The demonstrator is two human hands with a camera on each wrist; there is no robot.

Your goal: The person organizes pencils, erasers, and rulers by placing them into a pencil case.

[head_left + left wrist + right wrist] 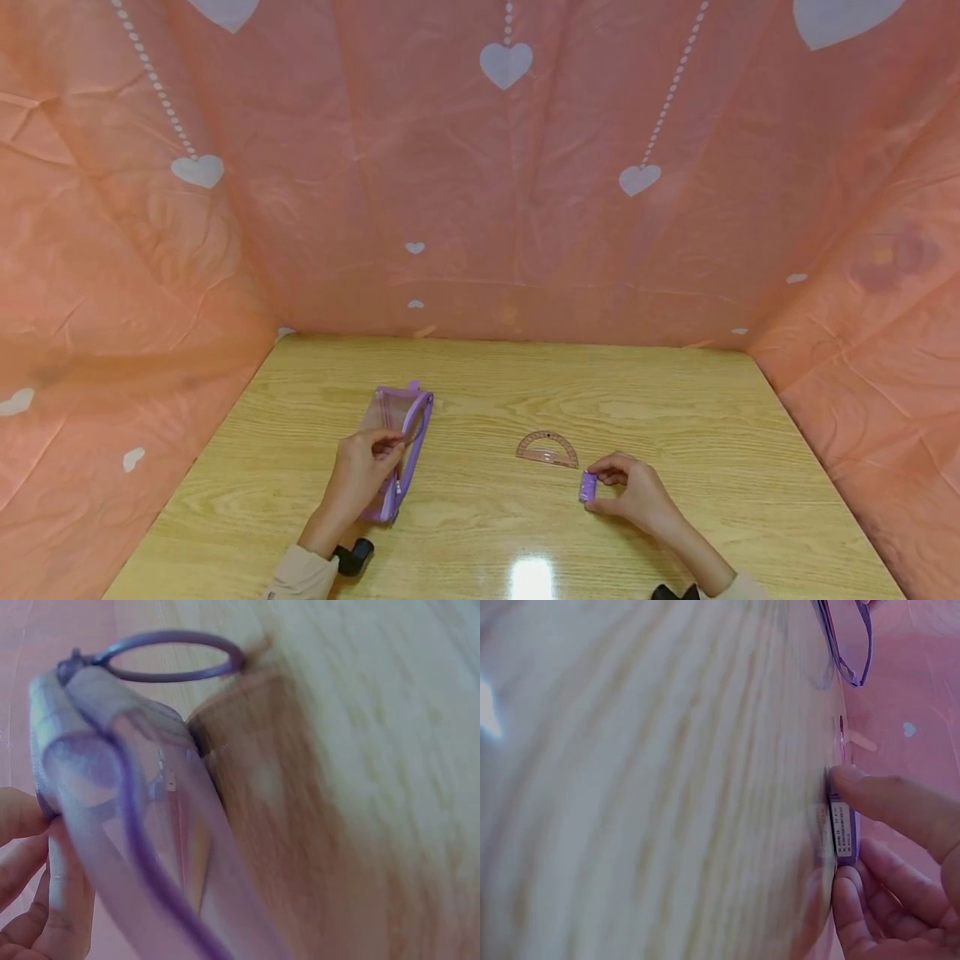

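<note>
Toward nine o'clock on the desk [480, 392], a translucent pouch [410, 468] with purple edging is being gripped by the left hand [360, 467], its rim being pinched between thumb and fingers that are clamped on the material. In the left wrist view, the left fingers are being shown toward eight o'clock and a purplish loop [169, 677] toward eleven; through the translucent side, a slender tan stick [199, 859] is being glimpsed. At three o'clock from the pouch, and well apart from it, a transparent, reddish protractor [547, 457] is being carried flat by the desk, its curved side being turned toward twelve o'clock. Just beside the protractor, at four o'clock, a small purple block [588, 486] is being held by the right hand [633, 492], whose fingers are clamped on its two opposite ends, the thumb being placed toward six o'clock and the fingertips toward twelve. In the right wrist view, a pale printed label [843, 829] is being shown on the block; whether weight is being taken by the desk there cannot be told. Beyond the desk, toward twelve o'clock, a pinkish-orange cloth [450, 167] patterned with white hearts is being displayed, and toward six o'clock a bright patch of light [531, 577] is being reflected.
</note>
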